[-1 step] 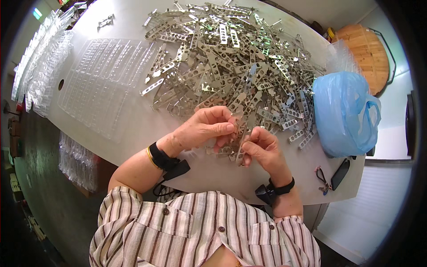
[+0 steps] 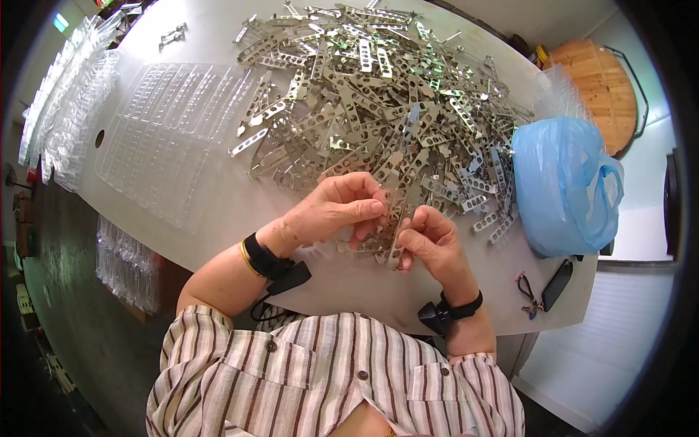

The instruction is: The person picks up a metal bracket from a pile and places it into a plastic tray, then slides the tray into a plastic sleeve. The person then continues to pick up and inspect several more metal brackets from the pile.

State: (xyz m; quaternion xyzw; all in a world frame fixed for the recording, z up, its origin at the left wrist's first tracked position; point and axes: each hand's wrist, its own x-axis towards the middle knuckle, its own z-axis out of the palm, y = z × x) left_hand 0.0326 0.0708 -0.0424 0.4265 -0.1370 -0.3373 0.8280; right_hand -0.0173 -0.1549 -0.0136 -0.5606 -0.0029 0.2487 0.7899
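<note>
In front of my chest, over the near edge of a large pile of metal strips (image 2: 364,109), both hands work close together. My right hand (image 2: 437,247) pinches a thin perforated metal strip (image 2: 395,255) between thumb and fingers; its lower end points toward me. My left hand (image 2: 338,210) is closed, thumb against forefinger, right beside the strip's upper part. What those left fingertips grip is too small and too covered to make out. The pile's strips are silvery, flat, with rows of round holes, and lie in all directions.
Left of the pile lies a clear plastic tray (image 2: 156,146) with rows of slots. Stacked clear trays (image 2: 73,109) stand at the far left. On the right are a blue plastic bag (image 2: 561,189), pliers (image 2: 530,295) and a black phone-like object (image 2: 558,284). A round wooden board (image 2: 593,91) stands beyond.
My right hand and the strip have shifted very slightly. My left hand stays in place.
</note>
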